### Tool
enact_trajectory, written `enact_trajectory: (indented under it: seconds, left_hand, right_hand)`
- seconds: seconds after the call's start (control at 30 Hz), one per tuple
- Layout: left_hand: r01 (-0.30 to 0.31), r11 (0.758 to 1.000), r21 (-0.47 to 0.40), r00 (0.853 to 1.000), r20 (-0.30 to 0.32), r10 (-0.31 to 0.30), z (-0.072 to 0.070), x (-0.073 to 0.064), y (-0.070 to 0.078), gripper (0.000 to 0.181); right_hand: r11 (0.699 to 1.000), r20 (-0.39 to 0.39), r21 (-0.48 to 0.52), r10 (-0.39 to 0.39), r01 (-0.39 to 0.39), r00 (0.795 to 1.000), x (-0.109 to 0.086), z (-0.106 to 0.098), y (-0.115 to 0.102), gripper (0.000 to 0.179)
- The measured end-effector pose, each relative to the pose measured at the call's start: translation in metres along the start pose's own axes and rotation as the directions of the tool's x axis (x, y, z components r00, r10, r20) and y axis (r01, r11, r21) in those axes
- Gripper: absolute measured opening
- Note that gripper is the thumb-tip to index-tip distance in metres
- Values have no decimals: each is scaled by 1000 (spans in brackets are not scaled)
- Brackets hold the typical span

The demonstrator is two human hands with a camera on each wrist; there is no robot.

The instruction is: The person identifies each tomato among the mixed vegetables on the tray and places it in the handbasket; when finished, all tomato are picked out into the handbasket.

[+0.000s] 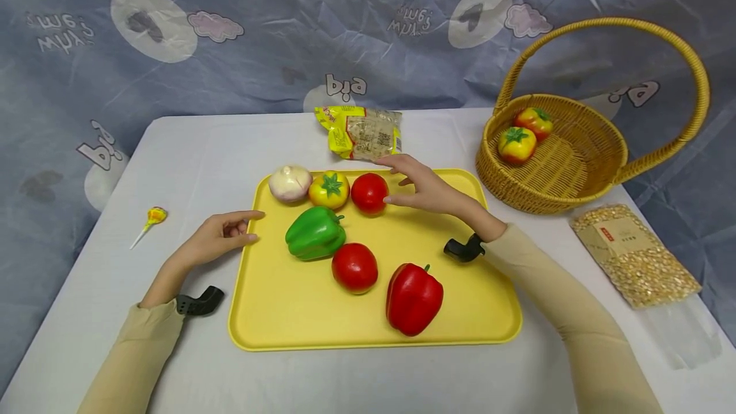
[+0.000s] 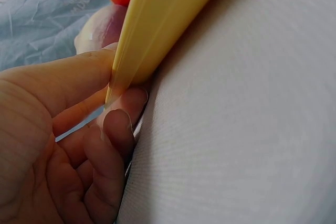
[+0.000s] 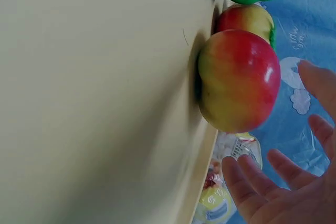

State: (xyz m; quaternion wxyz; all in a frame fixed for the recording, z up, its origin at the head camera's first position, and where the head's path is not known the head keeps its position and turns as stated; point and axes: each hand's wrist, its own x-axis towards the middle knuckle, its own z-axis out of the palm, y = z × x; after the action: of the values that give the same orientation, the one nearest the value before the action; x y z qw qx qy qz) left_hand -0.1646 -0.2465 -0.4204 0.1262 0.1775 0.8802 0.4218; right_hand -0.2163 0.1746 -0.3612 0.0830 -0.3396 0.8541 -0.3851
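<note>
At its left edge, a yellow tray [image 1: 299, 312] is held by my left hand [image 1: 221, 235]; in the left wrist view the thumb lies over the rim and fingers are curled beneath it. My right hand [image 1: 422, 187] hovers with spread fingers just right of a round red fruit [image 1: 370, 194], whose side looks yellowish in the right wrist view [image 3: 239, 80]. A gap shows between them there. Along the tray's back are also a yellow tomato [image 1: 329, 190] with green leaves and a garlic bulb [image 1: 290, 184]. Further forward lie a green bell pepper [image 1: 315, 233], another red fruit [image 1: 354, 268] and a red bell pepper [image 1: 413, 299].
A wicker basket [image 1: 552, 203] with a tall handle stands back right, holding two red-yellow tomatoes [image 1: 517, 144]. Behind the tray lies a yellow packet [image 1: 362, 133]. A bag of corn kernels [image 1: 638, 254] is at the right, a lollipop [image 1: 156, 215] at the left.
</note>
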Motion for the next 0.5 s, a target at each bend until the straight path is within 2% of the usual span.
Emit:
enact_trajectory:
  seconds: [0.2,0.5]
  left_hand:
    - [16,1000,4,1000,-2,-16,1,1,0,42]
    - [26,1000,3,1000,3,-26,0,0,0,41]
  right_hand:
    - [1000,56,-14,-1,2,998,8,10,2,71]
    - [1000,63,-10,-22,22,998,12,18,2,74]
